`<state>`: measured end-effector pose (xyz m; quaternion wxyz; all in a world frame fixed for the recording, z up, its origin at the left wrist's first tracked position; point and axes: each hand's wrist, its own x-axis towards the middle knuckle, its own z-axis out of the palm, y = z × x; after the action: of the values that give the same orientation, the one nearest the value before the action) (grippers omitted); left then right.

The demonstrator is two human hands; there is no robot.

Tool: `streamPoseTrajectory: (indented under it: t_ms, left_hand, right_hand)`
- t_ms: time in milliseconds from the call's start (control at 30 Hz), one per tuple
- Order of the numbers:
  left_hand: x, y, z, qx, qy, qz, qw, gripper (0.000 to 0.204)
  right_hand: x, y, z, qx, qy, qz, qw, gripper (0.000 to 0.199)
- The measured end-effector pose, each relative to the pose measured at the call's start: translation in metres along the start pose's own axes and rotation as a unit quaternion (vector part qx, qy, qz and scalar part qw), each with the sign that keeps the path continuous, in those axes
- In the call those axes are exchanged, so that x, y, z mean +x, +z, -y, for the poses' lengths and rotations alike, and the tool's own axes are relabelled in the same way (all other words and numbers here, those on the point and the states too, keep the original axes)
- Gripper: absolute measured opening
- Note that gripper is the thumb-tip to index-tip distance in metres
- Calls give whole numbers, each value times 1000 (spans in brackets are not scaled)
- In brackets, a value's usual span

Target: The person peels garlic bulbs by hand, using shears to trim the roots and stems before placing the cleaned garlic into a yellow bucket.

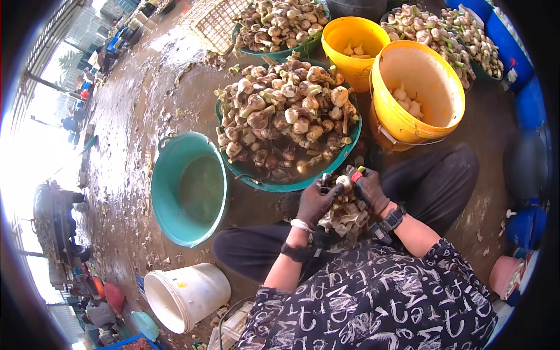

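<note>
A pale, rounded garlic bulb [345, 182] sits between two dark-gloved hands above the lap, just outside the near rim of a round green plastic basin [268, 185]. The left hand [318, 201] grips it, thumb against its smooth skin. The right hand [368, 191] curls beside it, a red band at one finger and a cut green stem [361, 169] poking past; its exact grip cannot be told. Crumpled, papery husks [345, 220] lie below. Knobbly, soil-stained garlic [283, 114] heaps the basin; peeled, creamy bulbs [408, 104] lie inside a glossy yellow bucket [446, 79].
</note>
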<state>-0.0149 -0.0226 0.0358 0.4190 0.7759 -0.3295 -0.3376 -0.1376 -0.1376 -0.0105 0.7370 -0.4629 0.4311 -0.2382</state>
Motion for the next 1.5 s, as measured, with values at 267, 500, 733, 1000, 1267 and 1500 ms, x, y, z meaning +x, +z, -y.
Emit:
streamPoseTrajectory:
  t_ms: [267, 500, 733, 1000, 1267, 1500]
  left_hand:
    - [9, 30, 30, -210, -56, 61, 974, 25]
    - [-5, 18, 35, -390, -165, -53, 905, 24]
    - [-8, 26, 27, -282, -91, -90, 951, 21]
    - [-7, 14, 57, -65, 23, -90, 994, 54]
    - [-14, 28, 26, -87, 32, 29, 995, 48]
    - [-6, 37, 46, -380, -27, -4, 925, 41]
  right_hand:
    - [-13, 8, 9, -313, -181, -37, 932, 20]
    - [-7, 5, 5, -231, -158, -47, 959, 19]
    - [-17, 11, 9, -305, -197, -47, 931, 19]
    - [-4, 6, 11, -17, 4, -9, 1000, 25]
    - [-21, 11, 26, -108, 58, 112, 986, 25]
    - [-14, 0, 23, -173, -24, 197, 965, 23]
